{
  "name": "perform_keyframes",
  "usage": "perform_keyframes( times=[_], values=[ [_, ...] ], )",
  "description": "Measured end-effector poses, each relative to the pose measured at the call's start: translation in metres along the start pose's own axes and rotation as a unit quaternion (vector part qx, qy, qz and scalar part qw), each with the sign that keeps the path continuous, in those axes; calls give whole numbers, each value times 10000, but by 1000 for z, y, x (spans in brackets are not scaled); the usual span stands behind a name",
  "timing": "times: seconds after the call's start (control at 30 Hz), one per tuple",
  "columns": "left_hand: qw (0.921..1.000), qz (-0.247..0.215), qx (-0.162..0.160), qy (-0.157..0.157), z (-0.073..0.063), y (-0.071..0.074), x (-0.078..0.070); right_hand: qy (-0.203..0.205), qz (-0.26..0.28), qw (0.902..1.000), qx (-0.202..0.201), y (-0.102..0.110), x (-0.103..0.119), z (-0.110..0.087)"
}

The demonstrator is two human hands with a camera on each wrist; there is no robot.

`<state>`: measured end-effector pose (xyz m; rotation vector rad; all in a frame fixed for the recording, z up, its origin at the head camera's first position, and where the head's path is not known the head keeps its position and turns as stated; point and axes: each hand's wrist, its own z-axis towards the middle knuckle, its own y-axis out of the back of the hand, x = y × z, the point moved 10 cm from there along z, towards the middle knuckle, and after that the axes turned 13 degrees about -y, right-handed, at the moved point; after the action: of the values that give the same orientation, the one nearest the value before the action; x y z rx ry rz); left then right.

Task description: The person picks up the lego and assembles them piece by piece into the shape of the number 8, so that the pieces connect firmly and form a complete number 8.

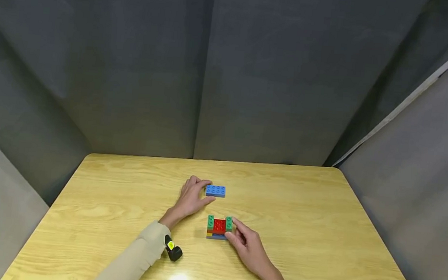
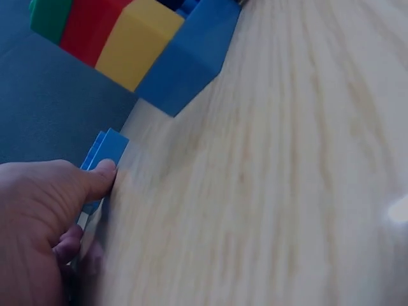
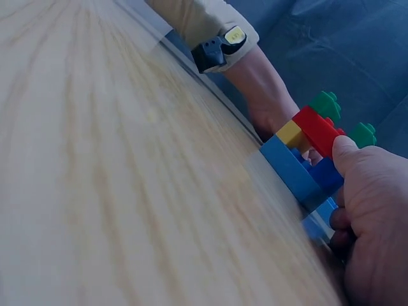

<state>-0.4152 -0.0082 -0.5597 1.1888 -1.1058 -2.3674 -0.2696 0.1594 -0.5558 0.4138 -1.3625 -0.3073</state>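
Note:
Near the far side of the table, my left hand [image 1: 191, 198] pinches the left end of a blue eight-stud toy brick [image 1: 216, 191] between thumb and fingers. In the left wrist view the thumb presses on the side of that blue brick [image 2: 109, 148]. Closer to me stands a toy-brick stack [image 1: 219, 226], whose right end my right hand [image 1: 251, 250] grips with thumb and forefinger. The right wrist view shows its layers: a blue base [image 3: 290, 172], yellow and dark blue bricks, a red brick [image 3: 313, 129], and two green bricks on top with a gap between them.
A light wooden table [image 1: 122, 202] carries both. Dark grey curtains [image 1: 141, 84] hang behind it, with paler cloth [image 1: 427, 153] at the sides. A black device [image 1: 174, 253] with a yellow mark is strapped to the left wrist.

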Motion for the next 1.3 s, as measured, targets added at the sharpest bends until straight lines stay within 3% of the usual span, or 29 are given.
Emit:
perform_keyframes(
  times=[0.37,0.6,0.8,1.3],
  values=[
    [9998,-176,61,43,-8,-6,3,-81,48,10000,-14,1,-3,-6],
    [9998,-162,51,45,-11,-2,3,-143,-5,9999,-71,3,-3,-3],
    [9990,-420,-111,56,-17,5,-1,-120,-36,9999,-26,4,-5,0],
    [9983,-567,-108,81,-26,3,-2,-198,60,9998,-38,7,-11,4]
  ],
)
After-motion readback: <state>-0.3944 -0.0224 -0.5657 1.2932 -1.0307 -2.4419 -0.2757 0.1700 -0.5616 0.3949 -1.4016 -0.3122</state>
